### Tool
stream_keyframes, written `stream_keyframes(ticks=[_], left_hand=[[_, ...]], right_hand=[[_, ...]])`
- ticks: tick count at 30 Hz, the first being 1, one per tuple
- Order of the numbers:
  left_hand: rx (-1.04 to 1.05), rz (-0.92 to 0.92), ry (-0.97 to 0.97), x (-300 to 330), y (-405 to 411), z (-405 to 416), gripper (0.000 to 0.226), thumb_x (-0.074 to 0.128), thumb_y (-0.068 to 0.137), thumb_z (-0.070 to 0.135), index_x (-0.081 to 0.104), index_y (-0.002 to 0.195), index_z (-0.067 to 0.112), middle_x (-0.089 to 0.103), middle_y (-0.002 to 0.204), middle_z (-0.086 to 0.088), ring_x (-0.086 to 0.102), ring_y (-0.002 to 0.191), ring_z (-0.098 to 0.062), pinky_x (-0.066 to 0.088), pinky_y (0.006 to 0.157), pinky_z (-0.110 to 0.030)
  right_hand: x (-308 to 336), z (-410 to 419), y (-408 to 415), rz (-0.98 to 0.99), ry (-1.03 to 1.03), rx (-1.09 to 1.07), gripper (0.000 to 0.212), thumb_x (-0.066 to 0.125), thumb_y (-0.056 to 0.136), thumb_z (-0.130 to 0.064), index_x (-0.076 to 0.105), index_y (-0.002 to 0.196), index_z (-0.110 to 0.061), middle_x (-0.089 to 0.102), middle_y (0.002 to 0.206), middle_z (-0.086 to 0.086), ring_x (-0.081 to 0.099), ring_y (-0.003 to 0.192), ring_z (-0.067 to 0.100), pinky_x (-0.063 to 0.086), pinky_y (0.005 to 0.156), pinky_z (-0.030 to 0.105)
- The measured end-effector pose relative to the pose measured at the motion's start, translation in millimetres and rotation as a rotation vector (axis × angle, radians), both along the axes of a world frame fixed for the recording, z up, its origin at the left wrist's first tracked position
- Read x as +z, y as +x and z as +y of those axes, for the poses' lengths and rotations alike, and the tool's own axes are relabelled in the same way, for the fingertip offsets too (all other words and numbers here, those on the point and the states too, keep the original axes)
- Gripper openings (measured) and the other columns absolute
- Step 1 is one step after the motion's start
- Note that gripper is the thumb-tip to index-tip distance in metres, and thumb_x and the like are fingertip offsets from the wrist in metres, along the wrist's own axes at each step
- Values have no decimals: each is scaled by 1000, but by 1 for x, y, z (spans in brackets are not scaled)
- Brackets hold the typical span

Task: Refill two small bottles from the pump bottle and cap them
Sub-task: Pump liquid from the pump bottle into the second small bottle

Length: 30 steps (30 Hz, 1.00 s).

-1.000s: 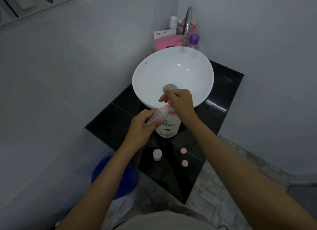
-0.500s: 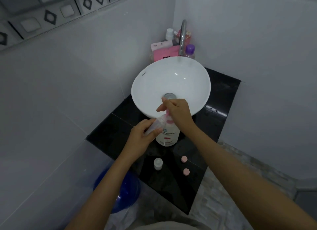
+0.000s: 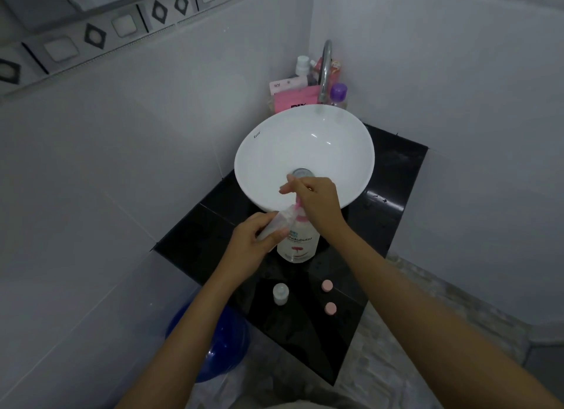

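The white pump bottle (image 3: 298, 246) with a pink collar stands on the black counter (image 3: 384, 201), in front of the basin. My right hand (image 3: 317, 198) lies on top of its pump head, which it mostly hides. My left hand (image 3: 254, 241) holds a small clear bottle (image 3: 278, 222) tilted, its mouth up at the pink nozzle. A second small bottle (image 3: 280, 293) stands uncapped and upright nearer to me. Two pink caps (image 3: 327, 285) (image 3: 330, 308) lie on the counter to its right.
A round white basin (image 3: 305, 155) with a chrome tap (image 3: 325, 73) fills the back of the counter. Toiletries and a pink pack (image 3: 293, 99) crowd the corner behind it. A blue bucket (image 3: 219, 344) sits on the floor at the lower left. Tiled walls close in on both sides.
The view has tilted upward, so everything sits lower in frame. Both hands keep the same hold on the pump head and the small bottle.
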State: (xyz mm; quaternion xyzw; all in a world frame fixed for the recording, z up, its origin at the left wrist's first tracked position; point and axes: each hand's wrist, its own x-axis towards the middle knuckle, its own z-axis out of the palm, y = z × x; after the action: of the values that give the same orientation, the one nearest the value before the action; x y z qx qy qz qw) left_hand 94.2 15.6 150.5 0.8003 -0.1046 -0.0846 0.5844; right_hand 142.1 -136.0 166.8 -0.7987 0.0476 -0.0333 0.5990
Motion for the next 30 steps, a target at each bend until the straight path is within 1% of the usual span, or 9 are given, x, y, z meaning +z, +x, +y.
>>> stream_keyframes(ticks=[2, 5, 7, 10, 16, 21, 24, 27, 30], left_hand=[[-2, 0, 1, 1, 0, 1, 34, 59, 89, 20, 59, 123, 17, 62, 105, -1, 57, 86, 12, 43, 70, -1], [7, 13, 13, -3, 0, 1, 35, 60, 88, 22, 59, 123, 18, 62, 104, -1, 57, 86, 11, 43, 70, -2], [14, 34, 30, -6, -1, 0, 38, 61, 88, 24, 58, 126, 17, 62, 105, -1, 58, 87, 8, 45, 71, -4], [7, 53, 48, -6, -2, 1, 39, 60, 88, 27, 57, 126, 20, 63, 109, -2, 59, 94, -1, 46, 72, -8], [-7, 36, -5, 6, 0, 1, 31, 60, 89, 20, 59, 120, 22, 60, 100, 7, 57, 85, 14, 44, 69, -1], [7, 61, 22, -4, 1, 1, 38, 61, 88, 23, 58, 125, 17, 61, 104, 3, 59, 90, 2, 43, 68, 0], [4, 70, 28, -6, -1, 0, 42, 61, 88, 24, 56, 128, 16, 62, 107, 2, 59, 93, -1, 43, 70, 0], [-16, 57, -2, -1, 0, 1, 37, 61, 88, 22, 58, 124, 18, 62, 105, 7, 58, 91, 11, 44, 71, -1], [-31, 57, -10, 3, 3, 2, 34, 60, 88, 22, 58, 122, 22, 62, 107, 6, 57, 91, 14, 44, 72, -1]], right_hand=[[-3, 1, 0, 2, 16, -5, 36, 52, 95, -29, 76, 79, -7, 55, 48, -13, 52, 48, 0, 51, 55, 33], [-11, 5, -1, 3, -67, 13, 40, 46, 94, -38, 74, 68, -27, 70, 75, -23, 62, 68, 2, 50, 85, 52], [-18, 5, -2, -6, -127, 22, 42, 43, 93, -39, 72, 63, -29, 70, 82, -25, 62, 70, 3, 45, 91, 59], [-17, 5, -4, 11, -118, 16, 41, 44, 91, -39, 73, 65, -26, 71, 75, -17, 64, 69, 8, 46, 90, 58], [-3, 3, -2, -13, -55, -4, 37, 50, 95, -31, 76, 75, -14, 49, 40, -9, 50, 44, 7, 54, 66, 44], [-18, 5, -3, -26, -96, -14, 40, 46, 95, -33, 75, 69, -22, 75, 87, -11, 63, 64, 7, 52, 80, 43], [-21, 3, -1, -18, -154, 4, 41, 45, 94, -33, 73, 65, -25, 76, 92, -10, 63, 66, 3, 48, 89, 51], [-11, 2, 2, 12, -138, -6, 37, 48, 92, -41, 74, 67, -30, 73, 70, -4, 59, 51, 5, 50, 85, 56], [-8, 1, 0, -26, -87, -7, 35, 50, 94, -32, 76, 75, -20, 59, 52, -2, 55, 48, 6, 52, 76, 45]])
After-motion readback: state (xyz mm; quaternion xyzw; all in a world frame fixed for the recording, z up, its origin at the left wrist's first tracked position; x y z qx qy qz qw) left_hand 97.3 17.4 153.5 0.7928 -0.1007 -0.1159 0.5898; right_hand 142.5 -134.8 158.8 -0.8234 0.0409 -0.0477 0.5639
